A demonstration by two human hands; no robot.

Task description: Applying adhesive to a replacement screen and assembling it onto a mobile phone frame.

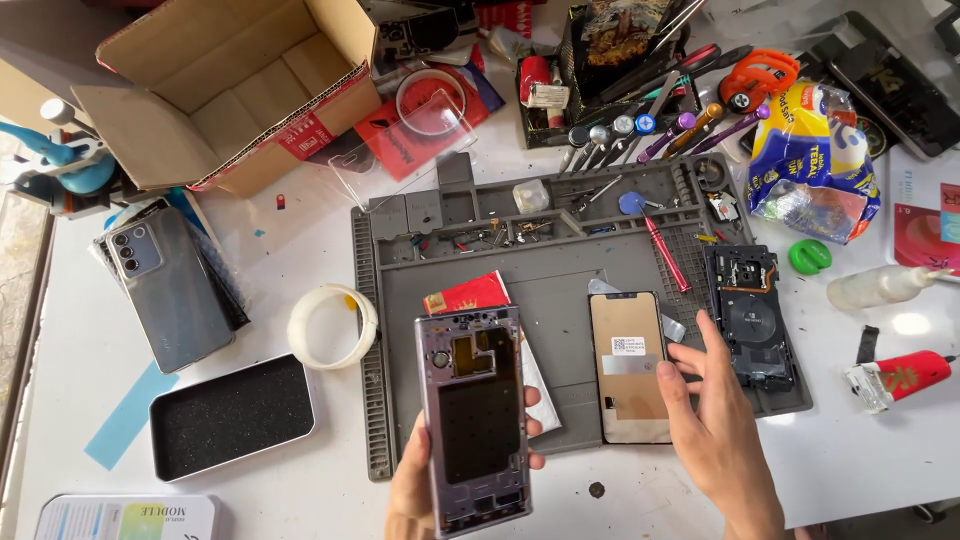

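While the desk (300,215) lies crowded under the lamp, let's sweep from its left edge. A silver phone (168,285) rests face down there, and just below it sits a shallow tin with black foam (232,414). Up at the far left corner an open cardboard box (235,85) gapes. Moving in, a white tape ring (333,326) lies just beside the left rim of the grey repair mat (560,265).

Now the left hand (420,490), near the desk's front edge: fingers wrapped round the lower end of a purple phone frame (473,415), thumb on one side, fingertips showing on the other, holding it up over the mat's front left corner. A red packet (468,295) peeks out behind it.

Next, the display panel (628,365) lies flat on the mat, back side up. The right hand (715,430) hovers at its right edge, fingers loosely spread, gripping nothing; whether the fingertips touch the panel, I cannot tell. Just beyond, a black inner phone cover (750,320) sits at the mat's right edge, a red screwdriver (665,253) above.
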